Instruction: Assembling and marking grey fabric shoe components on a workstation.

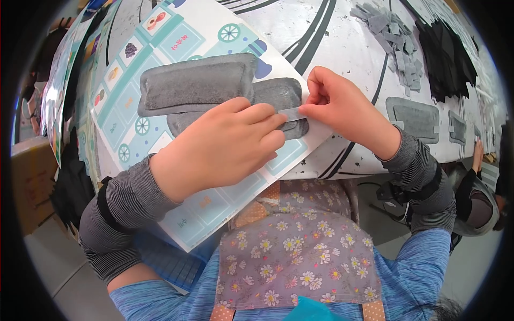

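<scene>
Grey strip (pixel 292 114), ends hidden by hands (pixel 214 147) (pixel 345 107)

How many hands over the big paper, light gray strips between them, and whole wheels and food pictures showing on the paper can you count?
Hands, left and right: 2
Light gray strip: 1
Whole wheels: 3
Food pictures: 4
Total: 10

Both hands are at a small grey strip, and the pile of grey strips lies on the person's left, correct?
Wrong side: in the head view, the pile of grey strips lies on the person's right. The left hand and right hand are at a small grey strip.
</scene>
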`<state>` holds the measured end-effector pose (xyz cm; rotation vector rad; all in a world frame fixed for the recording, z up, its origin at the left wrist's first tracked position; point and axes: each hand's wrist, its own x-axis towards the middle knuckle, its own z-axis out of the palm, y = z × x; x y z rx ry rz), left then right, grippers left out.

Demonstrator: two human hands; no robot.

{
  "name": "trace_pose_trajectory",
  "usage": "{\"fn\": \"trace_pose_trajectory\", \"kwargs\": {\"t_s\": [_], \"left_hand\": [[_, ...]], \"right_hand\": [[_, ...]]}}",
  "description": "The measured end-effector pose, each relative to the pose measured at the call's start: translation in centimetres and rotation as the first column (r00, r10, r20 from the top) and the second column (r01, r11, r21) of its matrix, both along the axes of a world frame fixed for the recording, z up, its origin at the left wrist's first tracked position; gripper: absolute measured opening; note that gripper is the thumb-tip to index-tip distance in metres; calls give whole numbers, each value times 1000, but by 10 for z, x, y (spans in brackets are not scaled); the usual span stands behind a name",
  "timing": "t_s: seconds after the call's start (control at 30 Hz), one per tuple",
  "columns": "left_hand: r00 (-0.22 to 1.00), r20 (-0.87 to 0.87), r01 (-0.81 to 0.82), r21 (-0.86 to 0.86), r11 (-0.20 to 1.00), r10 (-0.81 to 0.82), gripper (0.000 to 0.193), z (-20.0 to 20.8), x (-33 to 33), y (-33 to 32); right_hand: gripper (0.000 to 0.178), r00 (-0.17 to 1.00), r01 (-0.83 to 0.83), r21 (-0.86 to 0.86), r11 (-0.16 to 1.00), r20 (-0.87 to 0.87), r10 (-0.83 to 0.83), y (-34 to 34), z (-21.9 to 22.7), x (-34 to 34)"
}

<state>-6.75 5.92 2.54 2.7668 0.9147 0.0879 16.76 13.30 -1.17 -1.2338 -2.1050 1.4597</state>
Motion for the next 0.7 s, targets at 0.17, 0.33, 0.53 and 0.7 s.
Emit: {"fn": "trace_pose_trajectory", "kwargs": {"t_s": [0.17,0.33,0.53,0.7], "left_hand": [[998,51,-24,-29,999,26,20,0,6,1],[1000,-19,8,-82,997,-10,22,5,13,8],[996,-86,-33,-79,996,27,26,17,8,0],[998,34,-59,16,998,58,36,43,2,-21]], "right_hand": [[25,996,-34,81,996,85,27,-5,5,-4],[28,964,-111,249,962,262,43,3,11,1],[19,834,-354,496,793,551,27,15,43,37],[12,929,-250,907,338,323,-181,99,28,140]]}}
